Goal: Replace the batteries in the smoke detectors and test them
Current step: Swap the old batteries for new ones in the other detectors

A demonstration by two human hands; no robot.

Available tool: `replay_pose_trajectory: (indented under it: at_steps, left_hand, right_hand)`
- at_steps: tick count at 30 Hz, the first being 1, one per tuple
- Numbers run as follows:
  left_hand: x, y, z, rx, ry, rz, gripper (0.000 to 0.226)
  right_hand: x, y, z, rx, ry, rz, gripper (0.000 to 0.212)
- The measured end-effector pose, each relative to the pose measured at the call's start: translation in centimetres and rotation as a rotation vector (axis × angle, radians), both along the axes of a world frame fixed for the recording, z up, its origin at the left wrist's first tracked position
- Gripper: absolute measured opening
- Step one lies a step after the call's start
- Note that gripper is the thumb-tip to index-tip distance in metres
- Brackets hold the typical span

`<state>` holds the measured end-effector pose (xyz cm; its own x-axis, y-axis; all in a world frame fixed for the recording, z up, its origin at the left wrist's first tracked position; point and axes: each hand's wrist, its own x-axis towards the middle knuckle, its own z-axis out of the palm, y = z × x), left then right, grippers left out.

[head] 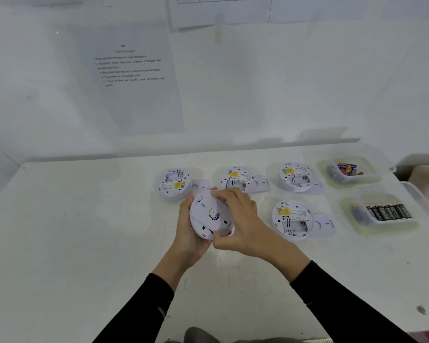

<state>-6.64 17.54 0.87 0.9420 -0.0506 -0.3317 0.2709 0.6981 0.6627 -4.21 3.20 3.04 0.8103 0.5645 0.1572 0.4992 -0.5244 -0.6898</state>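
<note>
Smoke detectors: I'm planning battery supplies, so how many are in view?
5. The held detector sits between the left hand and right hand; on the table lie the back-left detector, back-middle detector, back-right detector and front-right detector. None appears hidden.

White table [84,243], clock read from its centre. Four smoke detectors lie backs up, batt. bays open: far-left detector [175,183] at 11 o'clock, middle detector [237,179] at 12, far-right detector [295,177] at 1, near detector [292,219] at 2. Each has a white mounting plate [323,224] at its own 3 o'clock side. Far plastic tub [327,179] at 2 w/ mixed batteries [346,168]; near plastic tub [357,194] at 3 w/ black batteries [389,212].
</note>
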Motion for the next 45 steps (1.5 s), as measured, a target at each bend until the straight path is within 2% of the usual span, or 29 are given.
replay_pose_trajectory:
  at_steps: [5, 8, 10, 15, 20, 22, 26, 28, 32, 36, 45]
  left_hand:
    - [0.2, 0.2, -0.1, 0.005, 0.000, -0.002, 0.057]
    - [0.4, 0.8, -0.1, 0.028, -0.008, 0.036, 0.055]
    - [0.4, 1.7, -0.5, 0.012, 0.022, 0.110, 0.055]
    - [-0.3, 4.4, -1.5, -0.065, 0.068, 0.240, 0.061]
    - [-0.9, 3.6, -0.8, -0.105, -0.006, 0.114, 0.068]
    - [-0.7, 2.9, -0.5, -0.127, -0.022, 0.086, 0.070]
    - [0.6, 0.8, 0.1, -0.148, -0.065, 0.044, 0.065]
    - [1.6, -1.1, 0.7, -0.155, -0.082, 0.012, 0.059]
    - [4.1, -5.7, 2.3, -0.121, -0.108, -0.034, 0.058]
    - [6.8, -10.6, 3.7, -0.121, -0.117, -0.073, 0.057]
    - [11.3, -20.5, 3.9, -0.039, -0.091, -0.040, 0.059]
  right_hand:
    - [0.5, 0.2, -0.1, 0.041, 0.004, 0.038, 0.080]
    - [1.1, -0.4, 0.3, 0.195, 0.129, 0.014, 0.075]
    - [1.8, -1.3, 0.1, 0.208, 0.187, -0.008, 0.073]
    - [2.3, -3.2, -3.8, -0.186, 0.326, 0.085, 0.069]
    - [2.3, -2.8, -6.1, -0.317, 0.249, 0.172, 0.068]
    - [2.2, -3.0, -5.9, -0.229, 0.259, 0.145, 0.063]
    - [1.9, -3.9, -2.4, 0.303, 0.192, -0.141, 0.028]
    - [2.0, -4.9, -0.1, 0.439, 0.151, -0.225, 0.024]
    - [2.9, -8.3, 2.7, 0.422, 0.090, -0.222, 0.027]
    - [5.1, -12.4, 3.5, 0.354, 0.037, -0.311, 0.031]
    - [8.8, -20.5, 4.0, 0.315, 0.074, -0.455, 0.026]
